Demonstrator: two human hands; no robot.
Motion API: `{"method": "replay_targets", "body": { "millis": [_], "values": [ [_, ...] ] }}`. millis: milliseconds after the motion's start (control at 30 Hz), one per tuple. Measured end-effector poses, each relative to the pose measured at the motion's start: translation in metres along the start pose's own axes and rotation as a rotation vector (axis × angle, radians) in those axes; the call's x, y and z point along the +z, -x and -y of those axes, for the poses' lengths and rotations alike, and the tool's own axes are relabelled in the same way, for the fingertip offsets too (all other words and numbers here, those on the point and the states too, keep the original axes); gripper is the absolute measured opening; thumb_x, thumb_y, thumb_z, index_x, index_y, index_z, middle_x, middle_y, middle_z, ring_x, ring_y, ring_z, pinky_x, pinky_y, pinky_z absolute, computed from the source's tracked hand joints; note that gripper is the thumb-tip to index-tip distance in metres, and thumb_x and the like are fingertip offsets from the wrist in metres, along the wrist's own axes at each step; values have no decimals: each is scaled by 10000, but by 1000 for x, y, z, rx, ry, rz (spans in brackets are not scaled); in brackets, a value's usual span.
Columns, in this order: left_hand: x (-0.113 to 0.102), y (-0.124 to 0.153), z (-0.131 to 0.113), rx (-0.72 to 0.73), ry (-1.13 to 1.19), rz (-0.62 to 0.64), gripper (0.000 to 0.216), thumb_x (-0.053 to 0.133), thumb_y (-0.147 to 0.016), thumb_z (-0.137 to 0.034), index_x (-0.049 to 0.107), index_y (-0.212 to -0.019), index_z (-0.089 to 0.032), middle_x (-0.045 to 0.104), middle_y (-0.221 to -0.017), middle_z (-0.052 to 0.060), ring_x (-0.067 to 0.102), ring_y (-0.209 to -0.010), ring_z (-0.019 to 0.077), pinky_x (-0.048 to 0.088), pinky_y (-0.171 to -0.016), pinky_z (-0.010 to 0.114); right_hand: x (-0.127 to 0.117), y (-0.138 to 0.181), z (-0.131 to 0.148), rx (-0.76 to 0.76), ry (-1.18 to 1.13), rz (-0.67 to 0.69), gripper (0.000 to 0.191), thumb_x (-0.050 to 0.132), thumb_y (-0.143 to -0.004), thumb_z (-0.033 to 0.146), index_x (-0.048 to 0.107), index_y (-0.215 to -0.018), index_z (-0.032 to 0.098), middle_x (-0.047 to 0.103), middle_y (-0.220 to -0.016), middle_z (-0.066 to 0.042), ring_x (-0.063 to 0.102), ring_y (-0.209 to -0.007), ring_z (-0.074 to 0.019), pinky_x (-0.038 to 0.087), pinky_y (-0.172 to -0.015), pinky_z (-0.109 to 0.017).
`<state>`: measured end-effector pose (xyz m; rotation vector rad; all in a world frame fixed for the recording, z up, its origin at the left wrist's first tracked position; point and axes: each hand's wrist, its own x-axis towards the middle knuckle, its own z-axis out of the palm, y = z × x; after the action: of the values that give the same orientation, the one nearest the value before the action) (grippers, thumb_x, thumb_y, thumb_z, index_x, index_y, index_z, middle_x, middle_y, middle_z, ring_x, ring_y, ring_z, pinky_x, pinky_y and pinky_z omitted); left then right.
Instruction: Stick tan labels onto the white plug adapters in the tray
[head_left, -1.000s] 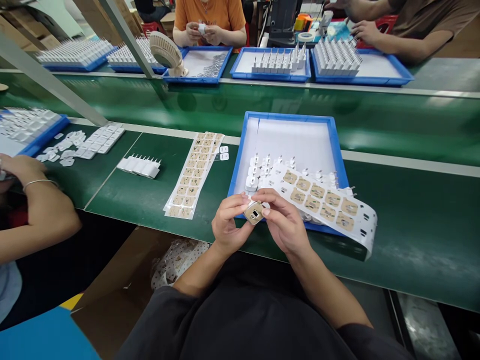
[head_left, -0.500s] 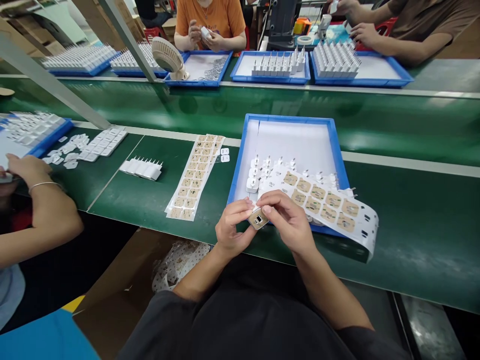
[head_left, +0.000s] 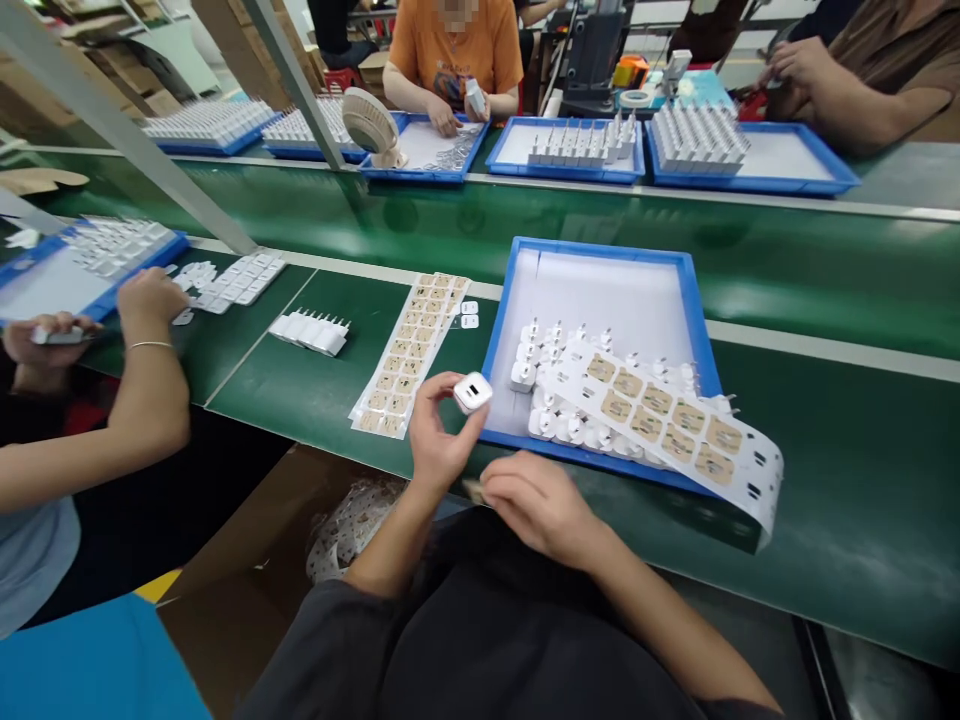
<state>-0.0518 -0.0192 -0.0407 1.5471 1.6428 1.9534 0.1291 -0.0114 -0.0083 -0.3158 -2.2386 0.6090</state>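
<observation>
A white charger plug (head_left: 472, 393) is pinched between the thumb and fingers of my left hand (head_left: 439, 445). Its end with two dark port slots faces up, and the face around them is white. Lower and to the right, my right hand (head_left: 544, 505) has its fingertips pressed together on a small tan backing piece (head_left: 474, 491), slightly blurred. Just beyond both hands lies a blue-rimmed tray (head_left: 615, 285). Rows of white chargers (head_left: 574, 428) stand in it, pins up. A sticker sheet (head_left: 660, 415) with tan pieces lies across them and curls over the tray's right corner.
Left of the tray are more sticker sheets (head_left: 409, 355) and a short row of chargers (head_left: 311, 332). A co-worker's arm (head_left: 154, 380) is at the far left. Across the green bench stand more trays (head_left: 795, 155), a fan (head_left: 373, 125) and other people. A box with scrap strips (head_left: 352, 530) sits below.
The tan layer has come off the charger's port face. My right hand has moved down and away with it, while my left hand has shifted up and left with the charger. The view has shifted slightly.
</observation>
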Motion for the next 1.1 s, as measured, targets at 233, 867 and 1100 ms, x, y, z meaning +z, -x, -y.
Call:
{"method": "replay_targets", "body": {
  "millis": [233,867,1100],
  "values": [
    [-72,-50,54,-97,-418,-34,396,722,-844,-248,657,-1234,-213,636,-1183,104,663,-1097,236,571,-903,342,108,-1,9,84,92,764,170,497,-1040,114,657,-1066,165,738,-985,-90,725,-869,-207,554,-724,-288],
    [-141,-124,139,-147,-1203,147,271,630,-880,-264,643,-1138,-183,605,-1363,191,498,-1307,405,414,-1021,512,165,22,-11,206,46,963,320,552,-936,127,717,-1209,114,635,-1441,-233,745,-1121,-307,599,-998,-407],
    [-170,-148,138,-233,-1180,45,254,647,-854,-179,602,-1101,-139,583,-1310,189,464,-1271,379,405,-1037,512,116,42,-14,295,11,965,414,459,-1007,152,683,-1355,167,622,-1496,-164,699,-1243,-316,542,-1104,-433]
  ]
}}
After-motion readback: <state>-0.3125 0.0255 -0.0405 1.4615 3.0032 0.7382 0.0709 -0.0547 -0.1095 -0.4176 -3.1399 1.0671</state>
